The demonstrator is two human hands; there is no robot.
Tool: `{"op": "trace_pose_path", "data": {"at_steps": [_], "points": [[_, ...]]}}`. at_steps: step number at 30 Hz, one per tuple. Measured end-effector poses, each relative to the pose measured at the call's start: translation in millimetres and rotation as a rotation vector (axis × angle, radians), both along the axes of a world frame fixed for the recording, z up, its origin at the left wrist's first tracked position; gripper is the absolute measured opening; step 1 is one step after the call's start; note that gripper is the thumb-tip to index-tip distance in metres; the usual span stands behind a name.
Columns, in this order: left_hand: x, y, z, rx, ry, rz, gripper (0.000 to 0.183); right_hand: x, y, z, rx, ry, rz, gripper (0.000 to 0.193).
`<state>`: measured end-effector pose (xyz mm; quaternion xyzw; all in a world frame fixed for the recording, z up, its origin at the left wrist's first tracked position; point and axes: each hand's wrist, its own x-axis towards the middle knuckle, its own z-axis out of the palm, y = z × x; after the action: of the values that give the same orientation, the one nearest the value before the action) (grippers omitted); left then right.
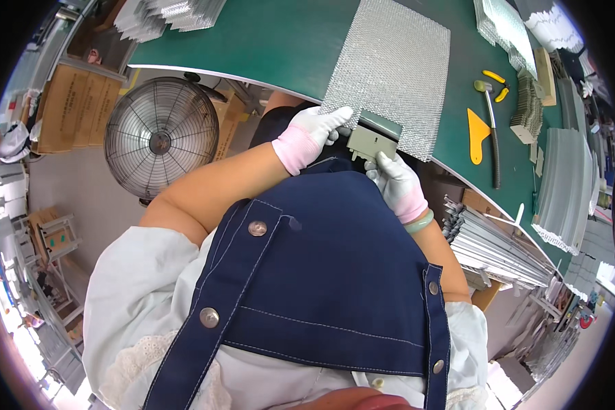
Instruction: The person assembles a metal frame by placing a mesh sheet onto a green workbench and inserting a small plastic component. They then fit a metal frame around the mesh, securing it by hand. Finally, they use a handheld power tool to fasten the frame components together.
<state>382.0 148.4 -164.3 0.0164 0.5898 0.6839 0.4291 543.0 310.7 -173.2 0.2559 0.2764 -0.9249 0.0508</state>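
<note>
A silver, mesh-textured sheet (393,65) lies on the green tabletop (273,44), its near edge reaching the table's front edge. My left hand (314,133), in a white glove with a pink cuff, is closed at the sheet's near left corner, with the thumb over it and the other fingers curled below. A grey-green, box-like piece (371,143) with a notched edge sits at the sheet's near edge. My right hand (395,181), gloved alike, grips this piece at its near right side. Behind the piece, a darker green bar (380,124) runs along the sheet's edge.
To the right lie a hammer (489,130), a yellow scraper (477,135) and yellow-handled pliers (497,85). Silver pleated stacks (502,34) stand at the far right. A round floor fan (160,123) stands left, near cardboard boxes (78,109). Metal strips (492,249) are below the table's right side.
</note>
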Motion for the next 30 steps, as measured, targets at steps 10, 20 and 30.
{"op": "trace_pose_path", "data": {"at_steps": [10,20,30], "points": [[-1,-3,-3,0.029,-0.017,-0.023,0.025,2,4,-1,0.052,-0.011,0.027,0.032],[0,-5,3,-0.026,-0.035,-0.067,0.032,-7,-5,15,0.079,-0.026,0.019,0.023],[7,-6,17,-0.211,0.050,-0.336,0.044,-2,-7,36,0.345,-0.105,-0.142,0.034]]}}
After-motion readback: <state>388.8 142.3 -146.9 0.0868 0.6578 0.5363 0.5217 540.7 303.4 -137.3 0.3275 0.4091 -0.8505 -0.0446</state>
